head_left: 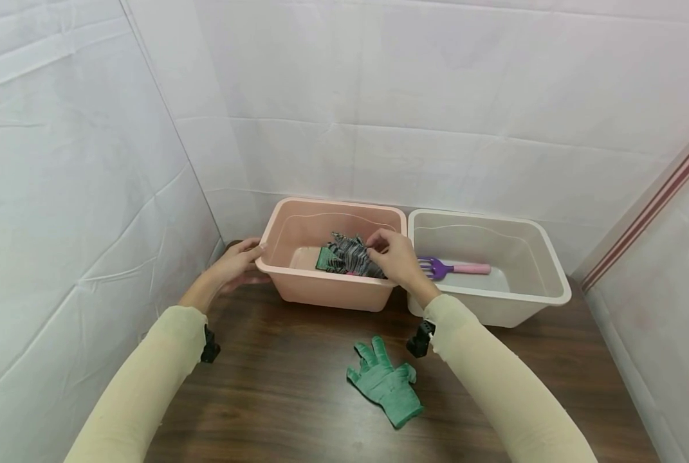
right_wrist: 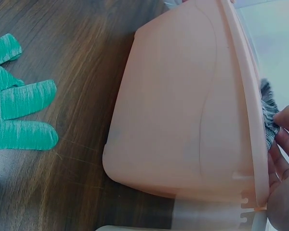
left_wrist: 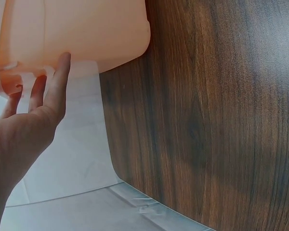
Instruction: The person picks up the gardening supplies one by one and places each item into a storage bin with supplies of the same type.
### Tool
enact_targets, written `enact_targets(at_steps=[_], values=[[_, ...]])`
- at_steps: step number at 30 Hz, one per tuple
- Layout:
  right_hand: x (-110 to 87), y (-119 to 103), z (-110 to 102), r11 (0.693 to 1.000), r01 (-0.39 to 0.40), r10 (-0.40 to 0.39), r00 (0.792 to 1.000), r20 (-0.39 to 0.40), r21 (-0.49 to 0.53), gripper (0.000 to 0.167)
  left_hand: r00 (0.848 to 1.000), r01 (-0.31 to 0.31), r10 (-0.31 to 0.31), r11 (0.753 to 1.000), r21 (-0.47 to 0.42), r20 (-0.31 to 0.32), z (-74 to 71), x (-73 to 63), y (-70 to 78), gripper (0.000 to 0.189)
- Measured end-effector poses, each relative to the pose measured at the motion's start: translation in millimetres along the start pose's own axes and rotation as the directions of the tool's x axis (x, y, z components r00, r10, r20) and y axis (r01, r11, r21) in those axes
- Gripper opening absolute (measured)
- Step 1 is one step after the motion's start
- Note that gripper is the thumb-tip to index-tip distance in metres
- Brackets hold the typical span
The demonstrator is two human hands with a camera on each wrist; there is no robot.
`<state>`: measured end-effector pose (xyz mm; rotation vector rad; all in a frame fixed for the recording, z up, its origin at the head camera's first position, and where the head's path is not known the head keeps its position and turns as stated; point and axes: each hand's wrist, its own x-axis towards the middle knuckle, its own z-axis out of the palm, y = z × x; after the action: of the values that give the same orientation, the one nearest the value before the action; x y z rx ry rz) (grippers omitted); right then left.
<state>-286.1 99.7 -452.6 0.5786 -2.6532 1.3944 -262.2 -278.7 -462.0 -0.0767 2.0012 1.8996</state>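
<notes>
My left hand (head_left: 237, 262) grips the left end of a pink plastic bin (head_left: 327, 290), thumb at the rim and fingers against the outer wall (left_wrist: 106, 29). Inside the bin lies a grey-and-black striped knit glove (head_left: 352, 254), with a green piece (head_left: 323, 258) beside it. My right hand (head_left: 395, 257) reaches over the bin's right front rim and pinches the striped glove (right_wrist: 269, 113) between thumb and fingers. On the table in front of the bin lies a green glove (head_left: 386, 384), its fingers pointing toward the bin; the right wrist view shows those green fingers (right_wrist: 29, 99) too.
A whitish bin (head_left: 543, 257) stands right beside the pink one, holding a purple hand fork (head_left: 437, 268) with a pink handle. Both stand on a dark wood table (head_left: 275, 386). White sheeting (head_left: 344, 96) walls the back and both sides.
</notes>
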Motion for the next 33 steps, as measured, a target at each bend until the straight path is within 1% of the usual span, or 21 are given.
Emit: enact_targets(at_steps=[8,17,24,33], values=[[-0.3,-4,-7,0.999,-0.007,0.006,1.0,0.017,0.052,0.014,1.0,-0.004,0.004,1.0,-0.01,0.003,-0.6,-1.1,0.2,0.062],[-4.6,-11,-19,0.997,0.01,-0.015,0.997,0.07,0.072,0.015,1.0,-0.006,0.006,1.0,-0.023,-0.001,-1.9,0.1,-1.9,0.061],[-14.8,-16,-24,0.995,0.039,-0.05,0.992,0.113,0.09,0.019,1.0,-0.005,0.005,1.0,-0.025,-0.003,-2.1,-0.4,-0.9,0.061],[-33.8,-25,-30,0.993,0.101,-0.111,0.98,0.166,0.067,0.023,1.0,0.0,0.0,1.0,-0.024,-0.007,-2.6,-0.9,-1.4,0.06]])
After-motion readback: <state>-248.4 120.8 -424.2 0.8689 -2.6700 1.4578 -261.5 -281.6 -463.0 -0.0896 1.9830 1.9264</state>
